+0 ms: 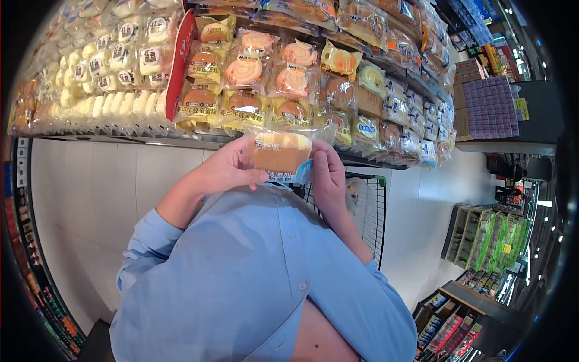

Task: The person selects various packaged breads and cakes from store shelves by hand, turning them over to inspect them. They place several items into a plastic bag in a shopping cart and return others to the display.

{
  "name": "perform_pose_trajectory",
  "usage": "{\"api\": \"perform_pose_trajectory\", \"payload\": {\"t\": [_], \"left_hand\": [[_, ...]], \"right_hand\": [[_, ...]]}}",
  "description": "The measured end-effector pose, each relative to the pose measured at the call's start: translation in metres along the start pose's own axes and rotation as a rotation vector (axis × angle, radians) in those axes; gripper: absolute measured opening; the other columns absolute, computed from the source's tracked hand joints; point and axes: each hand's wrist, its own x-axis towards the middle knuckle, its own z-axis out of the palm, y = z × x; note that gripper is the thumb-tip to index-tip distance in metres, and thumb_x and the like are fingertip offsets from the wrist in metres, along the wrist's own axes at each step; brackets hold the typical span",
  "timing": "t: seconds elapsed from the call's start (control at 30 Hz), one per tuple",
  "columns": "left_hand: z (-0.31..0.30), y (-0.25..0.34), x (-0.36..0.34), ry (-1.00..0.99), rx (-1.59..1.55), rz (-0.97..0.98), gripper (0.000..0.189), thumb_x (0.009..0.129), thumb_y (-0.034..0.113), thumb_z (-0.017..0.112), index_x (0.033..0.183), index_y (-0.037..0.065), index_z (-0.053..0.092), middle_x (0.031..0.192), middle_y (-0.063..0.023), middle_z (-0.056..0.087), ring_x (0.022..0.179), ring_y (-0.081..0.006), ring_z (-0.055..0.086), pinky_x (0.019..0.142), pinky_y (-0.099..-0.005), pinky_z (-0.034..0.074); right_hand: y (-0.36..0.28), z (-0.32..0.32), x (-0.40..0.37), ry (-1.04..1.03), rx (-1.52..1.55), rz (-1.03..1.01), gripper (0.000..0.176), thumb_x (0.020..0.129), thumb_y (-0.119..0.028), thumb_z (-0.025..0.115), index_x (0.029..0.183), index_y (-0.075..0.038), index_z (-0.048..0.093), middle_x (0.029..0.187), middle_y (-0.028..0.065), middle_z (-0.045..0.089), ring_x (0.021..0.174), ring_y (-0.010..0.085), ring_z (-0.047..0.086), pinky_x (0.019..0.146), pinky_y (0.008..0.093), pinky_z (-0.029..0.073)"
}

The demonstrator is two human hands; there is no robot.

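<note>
Between my two hands is a packaged cake (282, 154) in a clear wrapper, brown below and pale on top, with white lettering and a blue corner. My left hand (232, 164) grips its left edge, thumb across the front near the bottom. On the other side, my right hand (326, 172) closes on the right edge with the thumb pressed to the wrapper. The cake is held in front of my chest, just short of the shelf's front edge. Behind it lie rows of yellow-wrapped cakes (243, 107) and pink swirl rolls (292, 81).
A red divider (181, 65) separates white round pastries (120, 57) from the other packs. A shopping cart (374, 211) with a plastic-wrapped item inside stands close by my right arm. Stacked boxes (487, 108) and a green-packaged display (491, 238) stand farther right.
</note>
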Motion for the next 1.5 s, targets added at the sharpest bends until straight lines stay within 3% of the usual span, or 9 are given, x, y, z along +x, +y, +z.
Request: {"api": "perform_pose_trajectory", "payload": {"t": [0.27,0.4,0.53,0.6,0.7,0.93,1.23,1.3,1.5], "left_hand": [[0.009,0.021,0.0,0.258,0.019,0.301,0.064,0.089,0.001,0.066,0.146,0.005,0.036,0.122,-0.0033,0.058,0.088,-0.0068,0.058,0.065,-0.0243,0.053],[0.017,0.027,0.004,0.344,0.309,0.434,0.072,0.089,0.002,0.063,0.152,0.009,0.03,0.135,-0.0091,0.053,0.109,-0.0131,0.057,0.077,-0.0262,0.054],[0.023,0.033,0.0,0.225,0.787,0.606,0.064,0.085,0.007,0.066,0.145,0.009,0.044,0.144,-0.0185,0.048,0.13,-0.0307,0.049,0.097,-0.0372,0.048],[0.018,0.031,-0.001,0.126,0.895,0.702,0.051,0.085,0.009,0.067,0.135,0.009,0.056,0.143,-0.0188,0.049,0.13,-0.0381,0.048,0.107,-0.0447,0.039],[0.02,0.04,-0.002,0.32,0.921,0.836,0.05,0.085,0.01,0.067,0.134,0.009,0.057,0.142,-0.0174,0.05,0.132,-0.0371,0.046,0.108,-0.0461,0.038],[0.019,0.036,0.005,0.424,1.188,0.833,0.06,0.083,0.014,0.068,0.14,0.007,0.051,0.148,-0.019,0.043,0.138,-0.0408,0.038,0.113,-0.0489,0.031],[0.02,0.014,0.016,0.313,0.233,0.478,0.068,0.093,0.01,0.064,0.151,0.003,0.029,0.134,-0.0103,0.052,0.121,-0.0171,0.053,0.093,-0.032,0.05],[0.016,0.013,0.015,0.289,0.054,0.316,0.051,0.097,0.012,0.059,0.144,0.001,0.042,0.112,-0.0043,0.062,0.09,-0.0083,0.061,0.073,-0.0232,0.053],[0.009,0.017,0.009,0.216,0.301,0.064,0.035,0.105,0.029,0.047,0.117,0.001,0.064,0.082,-0.0008,0.063,0.071,-0.0057,0.058,0.057,-0.0241,0.051]], "right_hand": [[-0.002,0.008,0.029,-0.025,-0.059,-0.047,0.047,0.1,-0.011,0.051,0.143,0.001,0.038,0.137,0.0111,0.051,0.124,0.0164,0.048,0.104,0.0306,0.038],[-0.005,0.018,0.042,-0.322,0.096,-0.005,0.088,0.091,-0.016,0.066,0.158,-0.014,0.008,0.16,0.0137,0.02,0.142,0.026,0.032,0.113,0.0417,0.029],[0.005,0.006,0.044,-0.259,-0.033,-0.032,0.074,0.093,-0.028,0.067,0.152,-0.009,0.027,0.15,0.0129,0.041,0.133,0.0222,0.047,0.105,0.0414,0.043],[0.003,-0.003,0.047,-0.009,0.456,0.385,0.062,0.097,-0.039,0.058,0.147,-0.009,0.035,0.141,0.0124,0.05,0.127,0.0221,0.054,0.099,0.0427,0.05],[-0.012,0.006,0.052,-0.233,0.602,0.224,0.056,0.103,-0.044,0.039,0.146,-0.008,0.037,0.138,0.0107,0.053,0.125,0.0276,0.055,0.098,0.0466,0.051],[-0.009,0.002,0.046,-0.273,0.546,0.246,0.066,0.099,-0.043,0.051,0.146,-0.001,0.033,0.136,0.0185,0.054,0.115,0.0311,0.062,0.087,0.0456,0.058],[-0.003,0.001,0.024,-0.062,0.445,0.321,0.07,0.096,-0.055,0.05,0.145,-0.007,0.036,0.124,0.0139,0.061,0.095,0.0256,0.067,0.064,0.0361,0.058],[0.003,-0.002,0.02,-0.064,0.435,0.321,0.07,0.096,-0.057,0.049,0.144,-0.007,0.038,0.124,0.0129,0.061,0.094,0.0242,0.067,0.063,0.0357,0.057],[0.01,0.003,0.009,0.02,0.398,0.321,0.07,0.099,-0.063,0.037,0.139,-0.005,0.043,0.119,0.0113,0.063,0.09,0.0221,0.067,0.061,0.0344,0.056]]}}
